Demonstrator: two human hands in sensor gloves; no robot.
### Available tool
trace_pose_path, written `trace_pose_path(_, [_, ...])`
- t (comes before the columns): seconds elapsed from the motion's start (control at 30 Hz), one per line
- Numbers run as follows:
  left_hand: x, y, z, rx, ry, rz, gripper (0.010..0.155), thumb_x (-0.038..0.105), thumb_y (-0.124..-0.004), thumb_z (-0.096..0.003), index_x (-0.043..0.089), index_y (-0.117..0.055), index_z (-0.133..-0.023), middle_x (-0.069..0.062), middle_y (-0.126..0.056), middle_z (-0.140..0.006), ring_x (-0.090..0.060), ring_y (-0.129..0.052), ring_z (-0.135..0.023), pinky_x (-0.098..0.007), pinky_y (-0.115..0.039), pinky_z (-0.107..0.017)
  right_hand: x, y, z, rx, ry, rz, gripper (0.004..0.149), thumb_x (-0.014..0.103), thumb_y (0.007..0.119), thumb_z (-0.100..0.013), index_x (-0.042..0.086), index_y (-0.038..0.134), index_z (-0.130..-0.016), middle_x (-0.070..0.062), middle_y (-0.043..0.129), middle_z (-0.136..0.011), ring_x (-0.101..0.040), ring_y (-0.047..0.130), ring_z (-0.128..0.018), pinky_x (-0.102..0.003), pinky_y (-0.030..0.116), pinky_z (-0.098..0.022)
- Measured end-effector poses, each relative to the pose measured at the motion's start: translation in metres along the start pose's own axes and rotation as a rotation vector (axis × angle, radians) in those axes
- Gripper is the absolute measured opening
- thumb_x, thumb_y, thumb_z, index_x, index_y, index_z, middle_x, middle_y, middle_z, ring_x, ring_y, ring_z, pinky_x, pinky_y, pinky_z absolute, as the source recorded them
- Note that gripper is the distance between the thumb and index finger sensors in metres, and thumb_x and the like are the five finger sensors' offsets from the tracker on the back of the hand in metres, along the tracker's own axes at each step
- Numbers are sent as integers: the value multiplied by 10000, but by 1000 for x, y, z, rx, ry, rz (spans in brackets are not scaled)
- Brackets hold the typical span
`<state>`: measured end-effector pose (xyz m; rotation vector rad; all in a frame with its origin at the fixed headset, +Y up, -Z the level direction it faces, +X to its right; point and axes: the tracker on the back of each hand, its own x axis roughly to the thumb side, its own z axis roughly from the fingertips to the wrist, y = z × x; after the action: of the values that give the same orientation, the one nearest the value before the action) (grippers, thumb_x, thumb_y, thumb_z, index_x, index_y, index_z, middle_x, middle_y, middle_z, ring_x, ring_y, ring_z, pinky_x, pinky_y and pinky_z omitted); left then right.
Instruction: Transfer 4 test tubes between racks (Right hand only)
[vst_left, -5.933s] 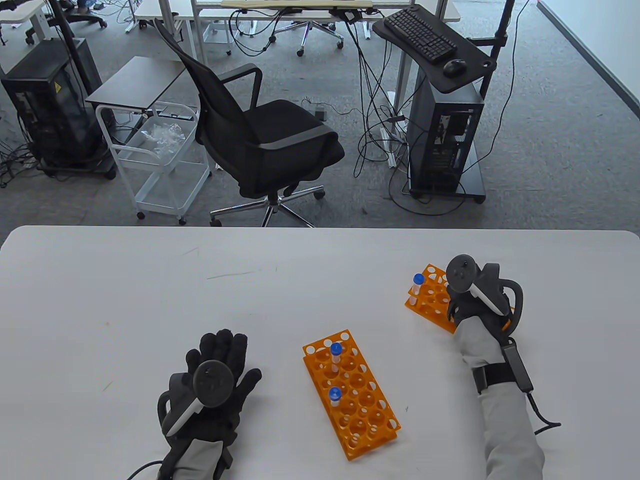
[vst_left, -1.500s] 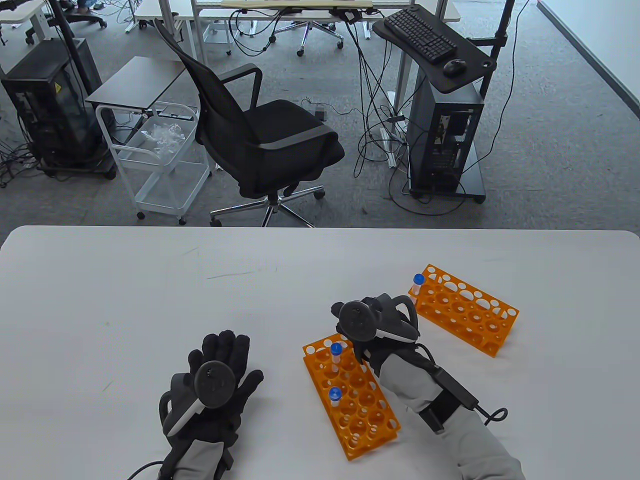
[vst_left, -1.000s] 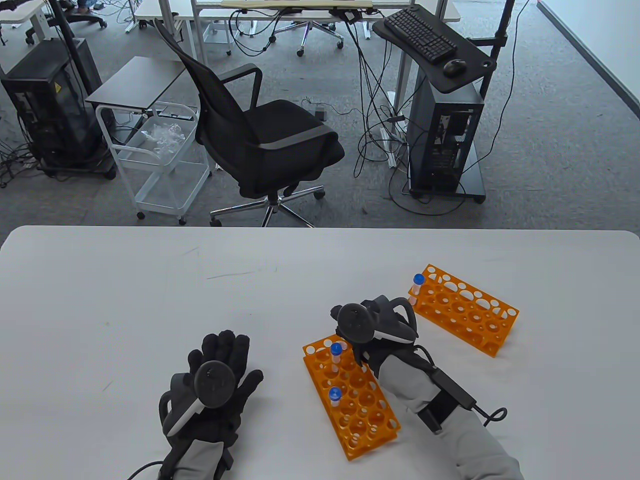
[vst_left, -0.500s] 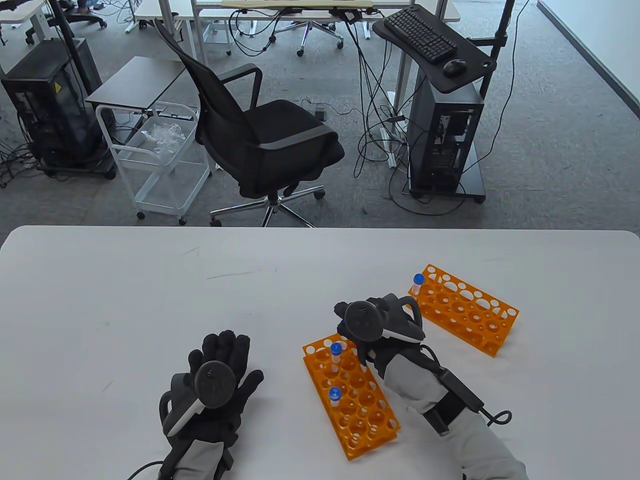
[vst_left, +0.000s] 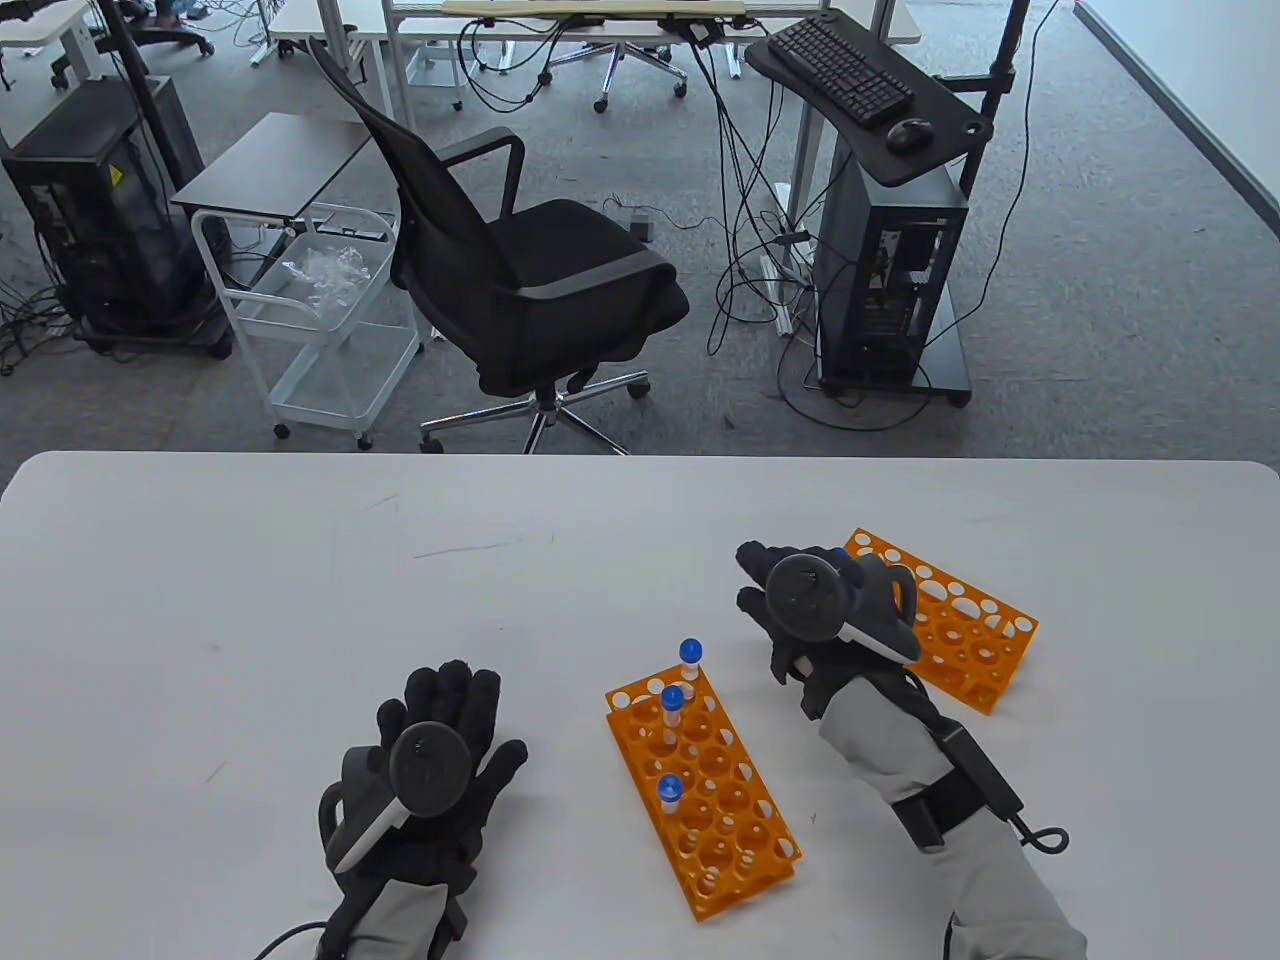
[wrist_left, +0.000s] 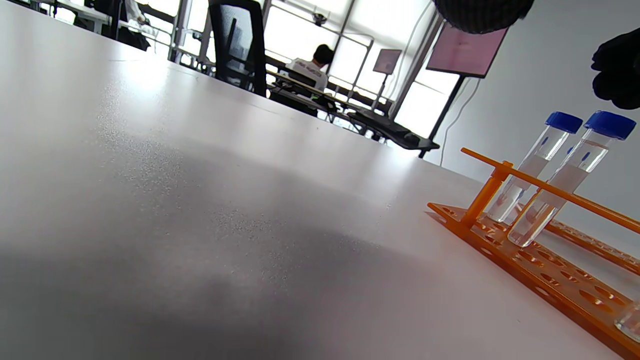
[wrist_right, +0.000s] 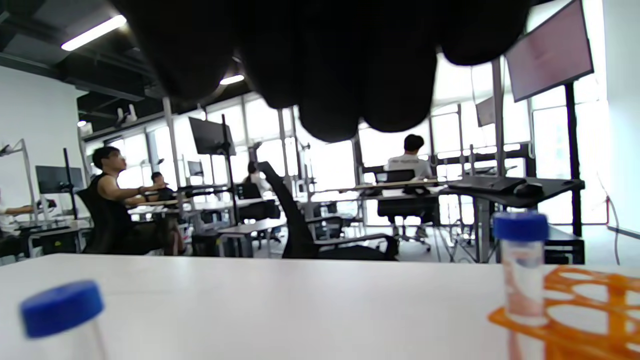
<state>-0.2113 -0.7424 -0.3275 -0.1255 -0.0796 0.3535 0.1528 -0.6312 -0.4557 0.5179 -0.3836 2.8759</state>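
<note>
My right hand (vst_left: 800, 610), empty with fingers spread, hovers beside the far rack (vst_left: 940, 625); reaching carelessly, I could knock its last tube (wrist_right: 520, 265) over.

I see a matt white table (vst_left: 250, 600) with a fine speckled grain, and two racks (vst_left: 700, 790) of glossy orange plastic. The tubes (wrist_left: 570, 175) look like clear smooth plastic with matt blue caps (wrist_left: 609, 124). Both gloves (vst_left: 450, 710) are black knitted cloth.

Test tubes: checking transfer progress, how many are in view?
4. Three stand in the near rack: far-end tube, second tube, middle tube. The fourth tube stands in the far rack, behind the right hand.
</note>
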Motion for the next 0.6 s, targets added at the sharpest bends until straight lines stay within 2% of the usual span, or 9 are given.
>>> trace_pose_path(0.23, [0, 0, 0, 0, 0, 0, 713, 683, -507, -587, 506, -104, -1149, 146, -21, -1228, -152, 64, -1135, -410, 15, -827, -35, -3, -7, -7, 143, 37, 566, 355, 786, -480, 132, 706, -994, -168, 834, -942, -435, 787, -828, -638, 574, -635])
trace_pose_path(0.6, [0, 0, 0, -8, 6, 3, 712, 683, -507, -588, 507, -103, -1148, 147, -21, -1229, -152, 64, -1135, -410, 16, -827, -71, 26, -19, 54, 304, 47, 593, 356, 783, -483, 127, 667, -1017, -178, 795, -970, -443, 756, -849, -641, 553, -645])
